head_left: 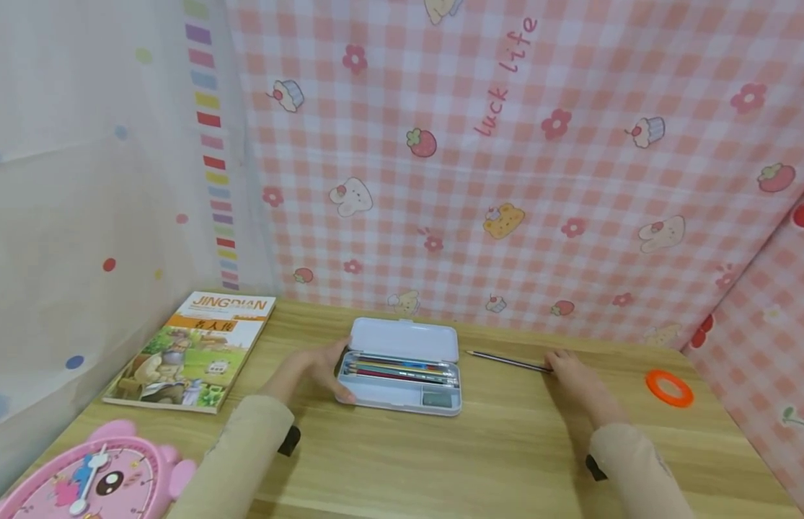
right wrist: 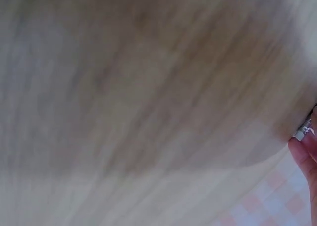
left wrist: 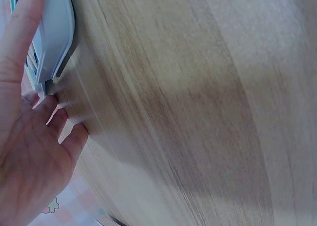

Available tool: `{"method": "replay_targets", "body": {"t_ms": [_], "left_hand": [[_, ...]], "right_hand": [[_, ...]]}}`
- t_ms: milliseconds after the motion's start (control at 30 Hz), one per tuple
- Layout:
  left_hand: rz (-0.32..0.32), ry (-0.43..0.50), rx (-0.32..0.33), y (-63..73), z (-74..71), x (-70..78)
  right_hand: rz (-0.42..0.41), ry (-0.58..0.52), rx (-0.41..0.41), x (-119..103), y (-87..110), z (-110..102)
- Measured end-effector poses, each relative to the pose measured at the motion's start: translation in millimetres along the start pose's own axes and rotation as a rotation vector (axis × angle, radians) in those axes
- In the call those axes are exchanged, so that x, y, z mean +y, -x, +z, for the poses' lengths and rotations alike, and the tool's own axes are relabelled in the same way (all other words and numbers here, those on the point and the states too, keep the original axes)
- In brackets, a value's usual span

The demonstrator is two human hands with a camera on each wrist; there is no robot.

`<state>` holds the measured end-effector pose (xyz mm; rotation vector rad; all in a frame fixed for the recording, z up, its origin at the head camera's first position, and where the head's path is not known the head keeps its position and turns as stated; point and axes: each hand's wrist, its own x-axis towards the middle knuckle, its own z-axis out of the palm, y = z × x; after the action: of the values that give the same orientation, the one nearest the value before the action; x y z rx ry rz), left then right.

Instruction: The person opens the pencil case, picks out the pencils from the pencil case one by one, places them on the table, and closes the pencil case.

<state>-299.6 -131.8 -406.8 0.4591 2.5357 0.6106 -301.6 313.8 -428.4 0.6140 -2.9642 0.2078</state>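
A white pencil case (head_left: 389, 402) lies on the table with its lid (head_left: 404, 339) raised at the back. Several pencils (head_left: 402, 371) and a dark grey eraser (head_left: 437, 398) are inside. My left hand (head_left: 320, 371) holds the case by its left end, thumb (left wrist: 20, 42) along the near side and the other fingers round toward the hinge. Farther right, a dark striped pencil (head_left: 508, 360) lies with its point toward the case. My right hand (head_left: 573, 375) pinches its blunt end, whose tip (right wrist: 302, 133) shows between finger and thumb in the right wrist view.
A book (head_left: 190, 353) with a picture cover lies at the left. In front of it, a pink animal-shaped clock (head_left: 138, 476) reaches the frame's edge. An orange ring (head_left: 670, 388) is right of my right hand. Checked pink cloth (head_left: 466, 173) hangs behind the table.
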Motion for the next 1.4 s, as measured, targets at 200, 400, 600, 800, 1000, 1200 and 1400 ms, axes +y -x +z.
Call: {"method": "replay_targets", "body": {"t_ms": [200,400,600,800,1000,1200,1400], "left_hand": [[0.016,0.008,0.012,1.0,-0.8,-1.3],[0.012,0.018,0.015,0.8,0.1,-1.1],[0.022,0.023,0.008,0.2,0.1,-1.7],[0.02,0.033,0.002,1.5,-0.8,-0.9],[0.024,0.018,0.003,1.0,0.1,-0.7],[0.022,0.025,0.009,1.3,0.4,-1.3],[0.033,0.033,0.015,2.1,-0.1,0.5]], "right_hand": [[0.006,0.02,-0.012,-5,-0.4,-2],[-0.017,0.006,0.039,-5,0.7,-1],[-0.105,-0.026,0.093,-19,-10.0,-5],[-0.168,-0.015,0.094,-60,-30.1,-4],[-0.258,0.004,0.068,-101,-49.1,0],[-0.297,-0.054,-0.024,-129,-69.0,0],[-0.252,-0.107,-0.15,-144,-80.2,0]]}}
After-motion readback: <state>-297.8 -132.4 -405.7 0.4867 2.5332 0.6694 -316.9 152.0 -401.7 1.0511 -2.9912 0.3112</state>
